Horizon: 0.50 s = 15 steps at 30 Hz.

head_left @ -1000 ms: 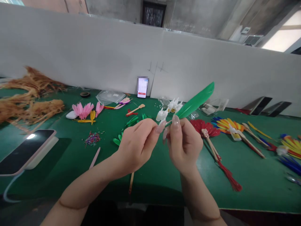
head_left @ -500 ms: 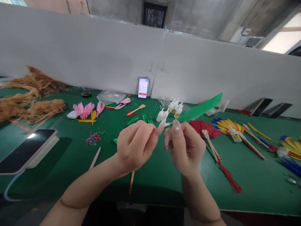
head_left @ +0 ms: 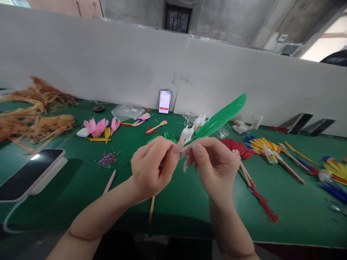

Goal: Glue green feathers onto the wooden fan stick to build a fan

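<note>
A green feather point(head_left: 222, 115) slants up to the right between my two hands, above the table. My left hand point(head_left: 154, 166) is closed, with thumb and forefinger pinching the bare quill end. My right hand point(head_left: 217, 160) is curled close beside it, its thumb and fingers at the lower part of the feather; the exact contact is partly hidden. Just behind the fingers stand several small white glue bottles point(head_left: 200, 122). More green feathers point(head_left: 170, 136) lie behind my left hand. A wooden stick point(head_left: 151, 211) pokes out below it on the table.
On the green table point(head_left: 187, 206), a red feather fan point(head_left: 238, 148) and a multicolour fan point(head_left: 264, 146) lie right. Pink feathers point(head_left: 96, 127), loose sequins point(head_left: 106, 160), a pink pen-like stick point(head_left: 110, 181) and a large phone point(head_left: 32, 173) are left. A phone point(head_left: 164, 101) leans against the white partition.
The feather has swung more upright and its tip has shifted left. My right hand's fingers have moved left along it toward the quill end. My left hand has shifted slightly left.
</note>
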Available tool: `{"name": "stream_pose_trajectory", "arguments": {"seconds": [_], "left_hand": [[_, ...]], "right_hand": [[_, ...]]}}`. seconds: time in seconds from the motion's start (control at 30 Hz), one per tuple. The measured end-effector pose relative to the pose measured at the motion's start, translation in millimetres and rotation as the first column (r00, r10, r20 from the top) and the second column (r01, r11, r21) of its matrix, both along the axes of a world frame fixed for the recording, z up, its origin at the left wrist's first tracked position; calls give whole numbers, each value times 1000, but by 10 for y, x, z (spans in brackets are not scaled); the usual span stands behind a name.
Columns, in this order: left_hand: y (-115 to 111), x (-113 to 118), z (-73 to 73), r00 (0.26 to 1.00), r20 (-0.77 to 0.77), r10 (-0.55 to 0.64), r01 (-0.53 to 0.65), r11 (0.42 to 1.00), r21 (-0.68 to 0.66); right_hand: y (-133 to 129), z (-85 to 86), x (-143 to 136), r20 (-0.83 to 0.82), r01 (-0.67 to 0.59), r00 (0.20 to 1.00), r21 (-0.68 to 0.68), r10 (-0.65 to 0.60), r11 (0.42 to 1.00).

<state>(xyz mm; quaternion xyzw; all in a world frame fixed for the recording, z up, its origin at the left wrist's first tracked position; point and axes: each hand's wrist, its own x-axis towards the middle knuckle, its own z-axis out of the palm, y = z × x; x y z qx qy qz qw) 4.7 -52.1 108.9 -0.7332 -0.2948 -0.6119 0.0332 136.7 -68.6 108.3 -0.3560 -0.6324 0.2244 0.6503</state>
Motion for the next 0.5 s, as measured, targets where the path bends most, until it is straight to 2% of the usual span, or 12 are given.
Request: {"name": "stream_pose_trajectory", "arguments": {"seconds": [0.13,0.33,0.43,0.5], "left_hand": [[4,13,-10,998,-64,-17,18,1000,22],[44,80,-66,993,-121,12,7,987,161],[38,102,-90,995,-99,-32,45,990,134],[13,110,-95,993,-72,-94,99,993,67]], "right_hand": [[4,-14,-17,-18,55,998,6,-54,998],[1,-33,-42,9,100,995,85,-101,991],[9,-49,-43,45,131,989,156,-140,979],[10,-58,-42,72,166,980,203,-184,965]]}}
